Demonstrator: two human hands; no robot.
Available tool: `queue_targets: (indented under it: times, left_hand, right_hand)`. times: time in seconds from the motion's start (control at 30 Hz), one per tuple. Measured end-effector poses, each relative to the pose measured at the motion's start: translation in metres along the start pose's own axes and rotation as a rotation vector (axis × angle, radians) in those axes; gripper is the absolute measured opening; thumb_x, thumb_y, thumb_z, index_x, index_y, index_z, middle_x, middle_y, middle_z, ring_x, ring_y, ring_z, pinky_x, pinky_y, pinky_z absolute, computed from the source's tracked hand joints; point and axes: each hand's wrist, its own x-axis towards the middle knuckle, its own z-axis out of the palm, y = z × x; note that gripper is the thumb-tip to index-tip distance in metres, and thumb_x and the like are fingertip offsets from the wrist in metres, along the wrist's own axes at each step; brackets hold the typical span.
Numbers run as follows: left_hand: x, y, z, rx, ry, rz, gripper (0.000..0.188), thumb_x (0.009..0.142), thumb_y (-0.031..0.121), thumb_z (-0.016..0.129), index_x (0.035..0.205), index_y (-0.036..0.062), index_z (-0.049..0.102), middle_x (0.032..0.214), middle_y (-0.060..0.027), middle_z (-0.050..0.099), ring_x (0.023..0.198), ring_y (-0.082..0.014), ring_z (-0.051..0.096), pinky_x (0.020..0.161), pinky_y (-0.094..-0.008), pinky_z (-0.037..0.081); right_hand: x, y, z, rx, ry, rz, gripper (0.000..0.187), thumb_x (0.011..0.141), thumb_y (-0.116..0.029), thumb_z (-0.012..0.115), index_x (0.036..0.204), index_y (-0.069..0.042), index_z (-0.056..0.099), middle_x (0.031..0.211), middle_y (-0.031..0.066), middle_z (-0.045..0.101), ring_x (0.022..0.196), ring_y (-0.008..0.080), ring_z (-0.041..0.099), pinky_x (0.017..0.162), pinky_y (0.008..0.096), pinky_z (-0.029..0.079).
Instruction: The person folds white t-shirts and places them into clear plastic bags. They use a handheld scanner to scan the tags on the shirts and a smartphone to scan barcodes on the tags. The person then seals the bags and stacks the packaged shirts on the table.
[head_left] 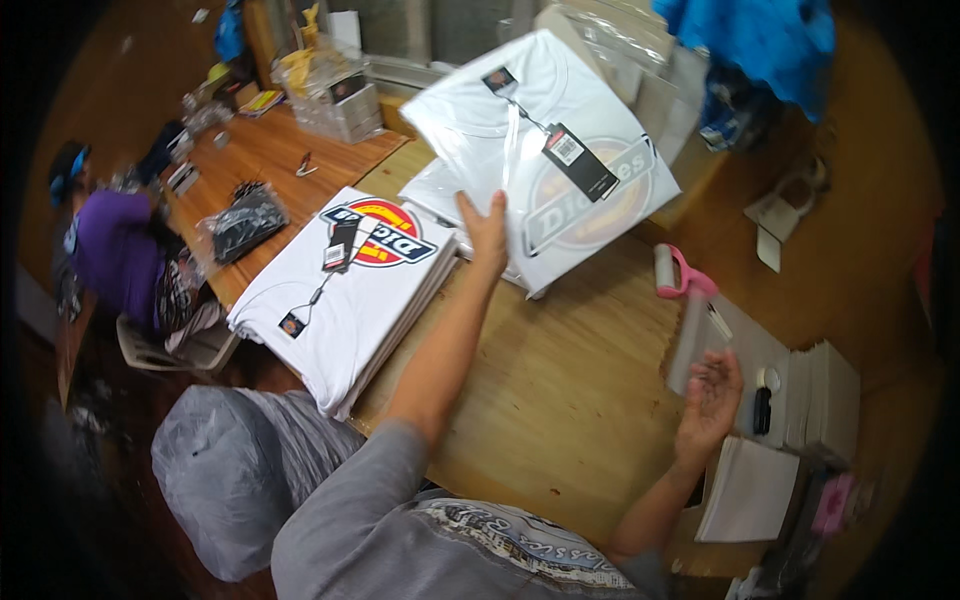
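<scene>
My left hand point(485, 235) reaches forward and grips the near left edge of a folded white T-shirt point(590, 120) in a clear plastic bag. A black hang tag point(582, 160) and a large round print show through the plastic. Beneath it, other white bagged bundles point(430, 185) partly show at the back of the table. Left of my forearm lies a stack of folded white T-shirts point(370, 300), the top one with a colourful print and a dark tag. Over the table's right side, my right hand point(712, 400) is empty, its fingers loosely curled and apart.
A pink-handled lint roller point(680, 275) lies at the wooden table's point(560, 370) right edge, near white boxes point(825, 400) and white sheets point(748, 490). A grey plastic-covered bundle point(215, 470) stands left of me. Farther left, a person in purple point(115, 250) sits by another table point(235, 155).
</scene>
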Motion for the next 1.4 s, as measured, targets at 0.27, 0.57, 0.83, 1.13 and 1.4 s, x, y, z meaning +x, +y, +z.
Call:
queue_targets:
  times: [0.27,0.57,0.83,1.13,1.4]
  left_hand:
    - [0.051,-0.087,-0.033,0.281,-0.130,-0.325,0.067,0.071,0.014,0.060,0.122,-0.0017,0.019,0.112,-0.0255,0.042,0.101,-0.0313,0.046,0.085,-0.0324,0.036]
    - [0.042,0.123,-0.225,1.221,-0.114,0.252,0.026,0.075,0.013,0.055,0.098,0.0016,0.055,0.088,-0.0151,0.059,0.084,-0.0284,0.055,0.073,-0.0352,0.042]
    - [0.098,0.169,-0.349,1.873,-0.107,-0.148,0.046,0.060,0.035,0.070,0.089,0.0012,0.058,0.091,-0.0158,0.058,0.087,-0.0310,0.055,0.072,-0.0407,0.043]
    - [0.117,0.170,-0.359,1.872,-0.185,-0.339,0.060,0.051,0.043,0.073,0.091,0.0006,0.058,0.089,-0.0180,0.059,0.084,-0.0300,0.057,0.072,-0.0381,0.043]
    - [0.122,0.177,-0.356,1.889,-0.334,-0.197,0.061,0.052,0.039,0.073,0.087,-0.0071,0.056,0.087,-0.0225,0.058,0.084,-0.0316,0.057,0.071,-0.0346,0.044]
  right_hand:
    - [0.017,0.041,0.067,-0.007,-0.109,0.117,0.022,0.080,0.000,0.048,0.101,0.002,0.052,0.093,0.0070,0.054,0.083,0.0115,0.052,0.070,0.0227,0.042]
    - [0.071,0.088,0.296,-0.074,-0.673,-0.164,0.021,0.079,-0.010,0.047,0.096,0.001,0.055,0.092,0.0143,0.055,0.084,0.0275,0.053,0.073,0.0348,0.042]
    - [0.071,0.088,0.375,-0.485,-0.894,-0.104,0.034,0.070,-0.026,0.060,0.095,-0.002,0.058,0.093,0.0149,0.054,0.087,0.0313,0.051,0.076,0.0387,0.042]
    - [-0.008,0.066,0.354,1.166,-0.813,1.304,0.028,0.084,-0.015,0.044,0.107,0.000,0.041,0.101,0.0125,0.053,0.087,0.0242,0.055,0.077,0.0389,0.047]
    - [-0.125,-0.047,0.321,1.215,-1.103,1.281,0.044,0.081,-0.002,0.041,0.121,-0.006,0.024,0.114,0.0157,0.041,0.096,0.0322,0.049,0.072,0.0483,0.046]
